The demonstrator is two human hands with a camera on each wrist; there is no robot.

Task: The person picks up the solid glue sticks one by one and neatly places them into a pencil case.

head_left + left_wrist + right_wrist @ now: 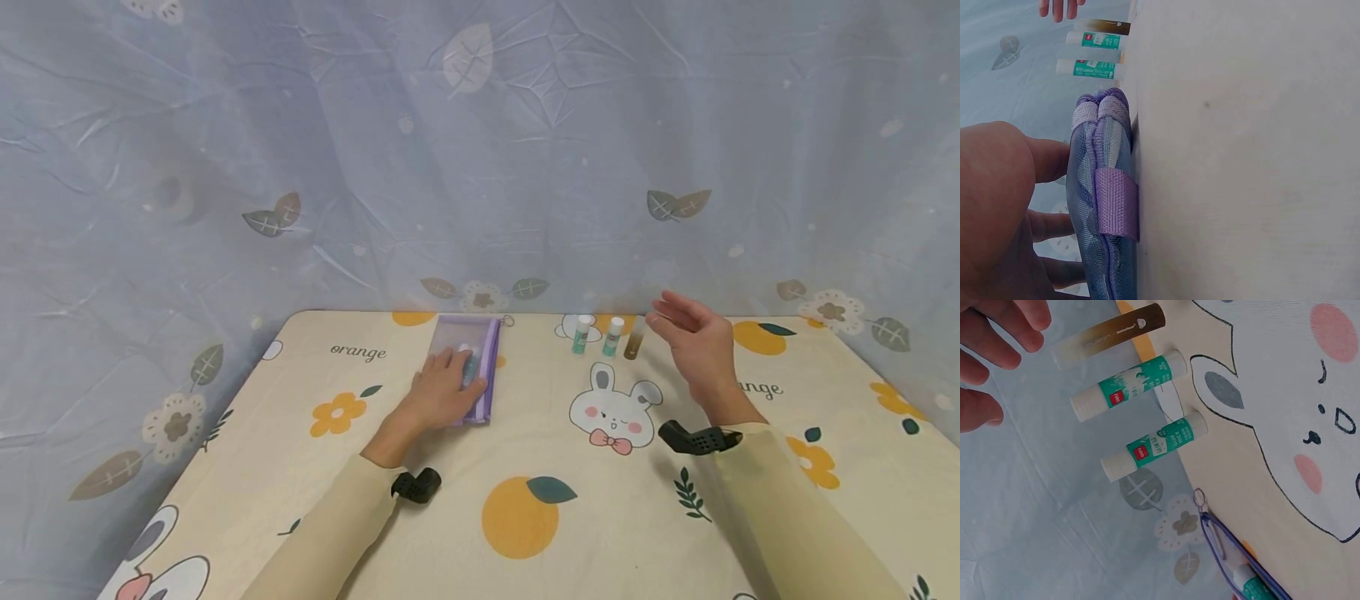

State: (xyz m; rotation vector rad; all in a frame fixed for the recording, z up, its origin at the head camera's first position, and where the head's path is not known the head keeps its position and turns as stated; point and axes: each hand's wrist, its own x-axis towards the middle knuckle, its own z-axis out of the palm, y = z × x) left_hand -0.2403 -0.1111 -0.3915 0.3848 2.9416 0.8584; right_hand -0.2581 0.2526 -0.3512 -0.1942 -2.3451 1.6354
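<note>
A purple-edged mesh zip pouch [492, 367] lies on the table with my left hand [441, 392] resting on it, fingers spread over its top. Inside the pouch a glue stick [1255, 585] with a white cap and green label shows through. Two more such glue sticks [581, 335] [612, 337] stand upright at the back of the table. To their right stands a brown tube [633, 340] that fades to clear at the top. My right hand [697, 343] is raised in the air just right of this tube, fingers loosely bent and holding nothing.
A cream cloth [420, 533] printed with oranges, flowers and rabbits covers the table. Right behind the back edge hangs a blue-grey patterned curtain [480, 167], close to the upright sticks. A small ring pull [507, 321] sticks out at the pouch's far corner.
</note>
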